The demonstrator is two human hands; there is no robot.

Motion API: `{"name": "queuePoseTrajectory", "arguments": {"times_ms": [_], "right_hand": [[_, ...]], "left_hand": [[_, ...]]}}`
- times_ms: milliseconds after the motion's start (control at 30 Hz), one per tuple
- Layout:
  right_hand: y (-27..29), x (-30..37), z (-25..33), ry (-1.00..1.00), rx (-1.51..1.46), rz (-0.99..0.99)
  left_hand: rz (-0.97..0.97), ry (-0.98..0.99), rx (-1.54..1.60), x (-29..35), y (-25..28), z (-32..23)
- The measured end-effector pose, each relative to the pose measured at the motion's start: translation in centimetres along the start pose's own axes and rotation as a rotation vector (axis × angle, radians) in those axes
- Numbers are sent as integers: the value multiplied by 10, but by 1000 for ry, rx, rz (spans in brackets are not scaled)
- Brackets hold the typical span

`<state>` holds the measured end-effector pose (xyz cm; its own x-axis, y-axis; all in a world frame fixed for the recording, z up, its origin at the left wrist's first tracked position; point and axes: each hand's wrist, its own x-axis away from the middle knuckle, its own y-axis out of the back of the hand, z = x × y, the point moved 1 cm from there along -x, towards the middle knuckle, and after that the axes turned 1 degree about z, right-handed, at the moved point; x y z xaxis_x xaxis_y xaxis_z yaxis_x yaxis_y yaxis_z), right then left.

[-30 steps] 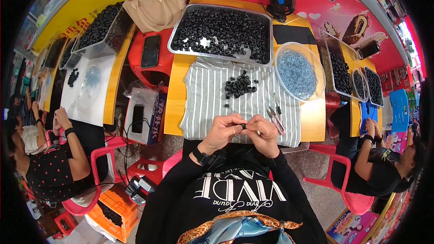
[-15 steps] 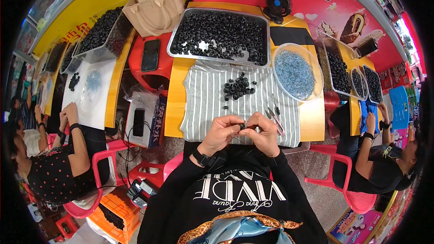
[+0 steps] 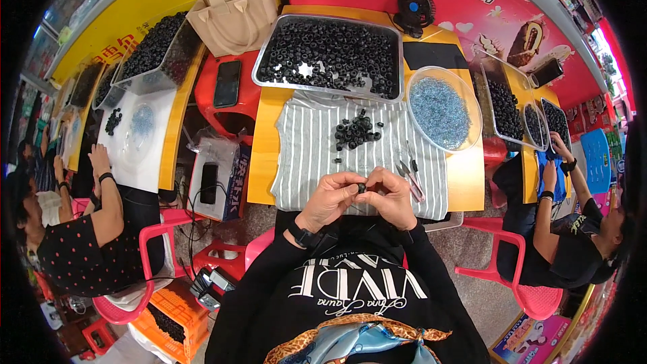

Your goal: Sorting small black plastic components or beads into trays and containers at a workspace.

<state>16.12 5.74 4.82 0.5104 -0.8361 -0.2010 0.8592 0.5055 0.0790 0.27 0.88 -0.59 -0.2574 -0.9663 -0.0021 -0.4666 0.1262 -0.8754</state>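
Both my hands meet over the near edge of a grey-and-white striped cloth (image 3: 303,155). A small black ring-shaped piece (image 3: 362,188) is pinched between them. My left hand (image 3: 330,199) grips it with thumb and fingers, and my right hand (image 3: 387,195) closes on it from the other side. Beyond my hands lies a loose pile of black ring-shaped pieces (image 3: 357,131). To the right of the hands rest small scissors (image 3: 411,178) and a thin dark tool (image 3: 410,153). A clear tray (image 3: 253,74) full of the same black pieces stands at the back.
A round clear tub (image 3: 479,131) of tiny bluish beads stands right of the cloth. Behind are a black fan (image 3: 414,10) and a beige bag (image 3: 232,17). A phone (image 3: 228,83) lies on a red stool. Co-workers sit at tables on both sides.
My hands stay almost in place, still pinching the black piece. The co-worker on the right has reached one hand farther forward; the one on the left has shifted their hands slightly.
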Motion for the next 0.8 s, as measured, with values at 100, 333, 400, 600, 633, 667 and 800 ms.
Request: {"name": "queuePoseTrajectory", "arguments": {"times_ms": [100, 333, 400, 600, 633, 667, 800], "right_hand": [[1, 0, 2, -38, 20, -10], [2, 2, 3, -70, -17, -27], [1, 2, 3, -73, -5, -32], [-2, 6, 4, 119, 138, -67], [-5, 6, 10, 146, 195, -90], [-8, 6, 13, 173, 252, -114], [-13, 11, 18, 186, 306, -166]], "left_hand": [[19, 11, 19, -1, -1, -1], [-6, 27, 12, -3, -3, -2], [-13, 22, 7, -3, -2, -1], [-6, 23, 6, -4, 1, -1], [-12, 16, 25, -4, 1, -1], [-19, 9, 44, -4, 0, -2], [-21, -1, 49, -5, 0, -2]]}}
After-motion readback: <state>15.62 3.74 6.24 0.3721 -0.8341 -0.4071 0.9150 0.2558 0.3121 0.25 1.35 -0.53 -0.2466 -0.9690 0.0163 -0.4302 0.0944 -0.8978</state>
